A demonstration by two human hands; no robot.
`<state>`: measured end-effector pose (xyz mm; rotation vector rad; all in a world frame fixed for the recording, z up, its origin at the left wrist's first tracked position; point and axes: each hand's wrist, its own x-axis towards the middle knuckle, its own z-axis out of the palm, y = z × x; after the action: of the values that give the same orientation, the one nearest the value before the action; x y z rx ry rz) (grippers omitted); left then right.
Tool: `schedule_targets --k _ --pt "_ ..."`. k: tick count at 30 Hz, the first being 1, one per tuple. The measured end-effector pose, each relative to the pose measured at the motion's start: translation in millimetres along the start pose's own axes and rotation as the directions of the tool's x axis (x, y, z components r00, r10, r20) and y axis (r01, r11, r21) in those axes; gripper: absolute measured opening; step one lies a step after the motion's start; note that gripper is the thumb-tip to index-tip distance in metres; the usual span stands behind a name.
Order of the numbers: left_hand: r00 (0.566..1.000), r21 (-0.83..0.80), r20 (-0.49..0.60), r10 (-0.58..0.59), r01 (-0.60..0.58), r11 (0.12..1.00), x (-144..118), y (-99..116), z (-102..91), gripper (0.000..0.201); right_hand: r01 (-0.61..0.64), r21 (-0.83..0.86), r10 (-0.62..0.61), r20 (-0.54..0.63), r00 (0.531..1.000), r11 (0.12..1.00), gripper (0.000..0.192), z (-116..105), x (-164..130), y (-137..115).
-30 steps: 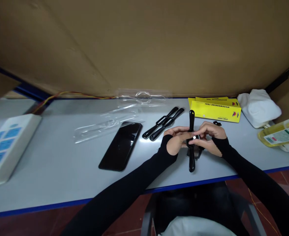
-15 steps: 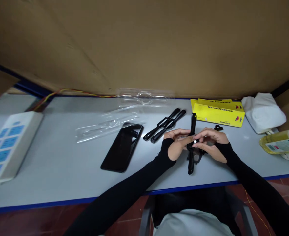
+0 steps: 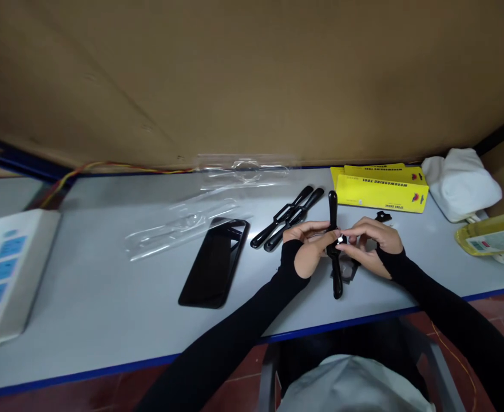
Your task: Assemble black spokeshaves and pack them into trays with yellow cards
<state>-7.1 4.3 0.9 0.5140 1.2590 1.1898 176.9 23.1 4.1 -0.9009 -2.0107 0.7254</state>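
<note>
Widest passage: table (image 3: 114, 300) left part, from front edge toward back edge, between power strip (image 3: 15, 274) and phone (image 3: 213, 263); plastic trays (image 3: 187, 221) narrow its back end. Phone and loose tools (image 3: 270, 226) obstruct sideways path to left hand (image 3: 309, 249). Yellow boxes (image 3: 380, 193) obstruct approach from back edge. Gap between right hand (image 3: 374, 243) and bottle (image 3: 489, 236), near right end. Left sleeve (image 3: 234, 326), right sleeve (image 3: 453, 306) cross front edge.
</note>
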Motion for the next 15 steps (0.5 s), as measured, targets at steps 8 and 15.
schedule_targets --k 8,15 --pt "1.000 -0.015 -0.002 0.018 -0.018 1.000 -5.4 4.5 5.8 0.051 0.060 -0.042 -0.061 -0.040 0.997 0.997 0.014 0.7 2.4 1.3" --pt "0.989 0.030 -0.013 0.145 -0.145 0.989 -0.3 -6.6 6.5 0.046 0.079 -0.151 -0.092 -0.081 0.993 0.985 0.013 2.5 -5.4 -3.6"
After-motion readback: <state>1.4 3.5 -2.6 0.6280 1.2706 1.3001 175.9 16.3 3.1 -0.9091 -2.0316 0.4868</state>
